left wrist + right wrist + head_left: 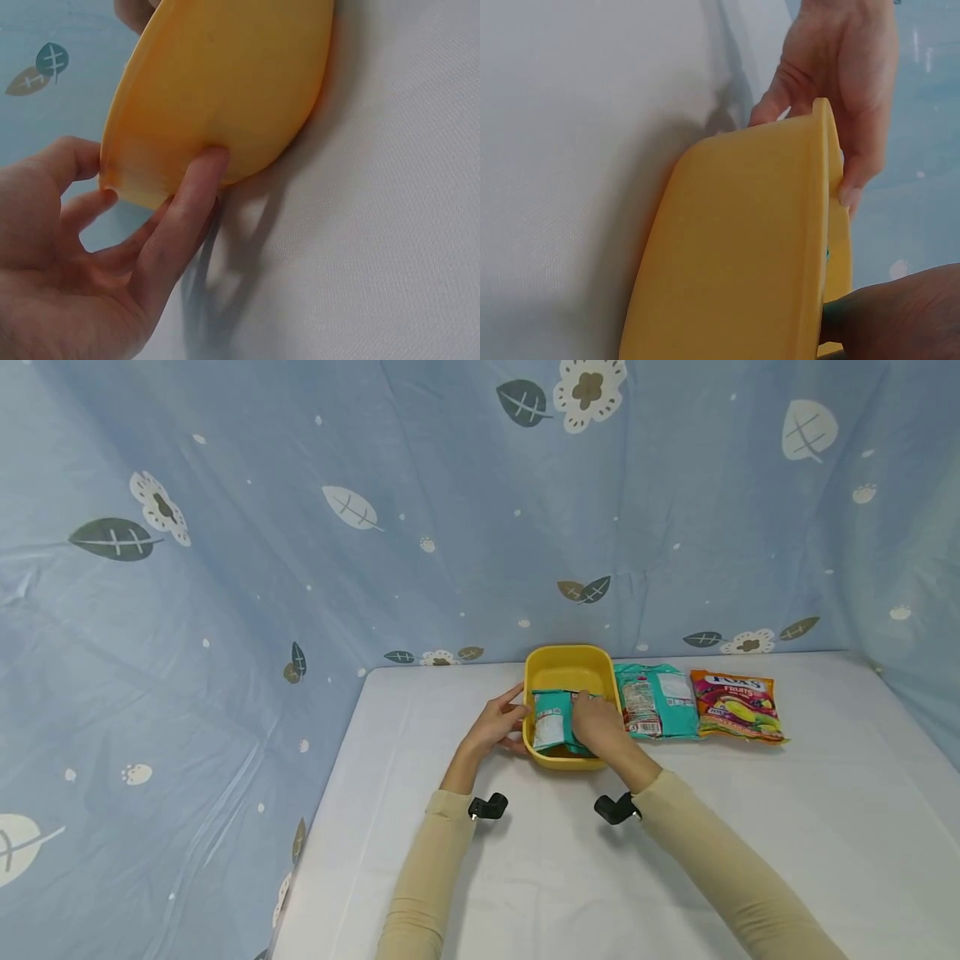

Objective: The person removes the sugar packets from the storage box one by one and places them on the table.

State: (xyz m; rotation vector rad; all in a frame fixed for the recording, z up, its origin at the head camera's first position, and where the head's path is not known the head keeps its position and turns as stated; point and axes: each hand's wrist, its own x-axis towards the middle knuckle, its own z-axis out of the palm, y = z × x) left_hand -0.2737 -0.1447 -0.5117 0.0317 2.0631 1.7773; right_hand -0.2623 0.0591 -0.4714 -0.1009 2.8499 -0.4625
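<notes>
At frame centre, my left hand (498,724) steadied the yellow tub (564,664) with straight fingers while my right hand (596,722) gripped a teal packet (550,720), pressing it inside; letting go seemed next.

Head view high, facing forward and down; both wrist views close, low, sharing the yellow tub (564,670) wall.

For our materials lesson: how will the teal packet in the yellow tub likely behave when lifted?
The teal packet looks like thin film, so probably floppy and light. Its glossy surface may slip under the right hand. The yellow tub seems rigid and will likely stay put, steadied by the left hand.
</notes>
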